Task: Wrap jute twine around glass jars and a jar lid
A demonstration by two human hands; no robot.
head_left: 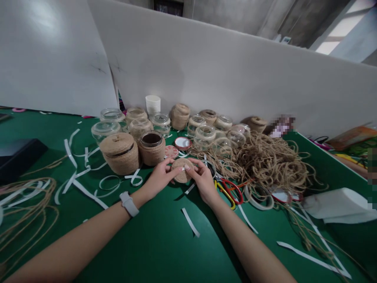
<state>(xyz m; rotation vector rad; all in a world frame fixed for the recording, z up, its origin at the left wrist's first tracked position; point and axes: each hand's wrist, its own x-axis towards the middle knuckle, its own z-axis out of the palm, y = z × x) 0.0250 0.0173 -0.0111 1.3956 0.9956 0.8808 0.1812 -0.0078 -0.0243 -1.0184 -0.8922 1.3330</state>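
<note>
A round jar lid [182, 177] covered in coiled jute twine is held between both hands over the green table. My left hand [163, 173] grips its left edge, the thumb lying on the top face. On the right edge my right hand [203, 179] is closed, its thumb also pressing near the middle. A small white bit [183, 168] shows between the two thumb tips; what it is I cannot tell. Just behind the lid lie a red-and-white patterned lid [171, 151] and a red-rimmed lid [183, 143].
Twine-wrapped jars [120, 157] and clear glass jars [204, 136] stand along the white partition [212, 70]. A heap of jute twine [273, 161], red-handled scissors [234, 190] and a tape roll [259, 200] lie to the right. White strips [191, 222] are scattered on the green table [147, 247].
</note>
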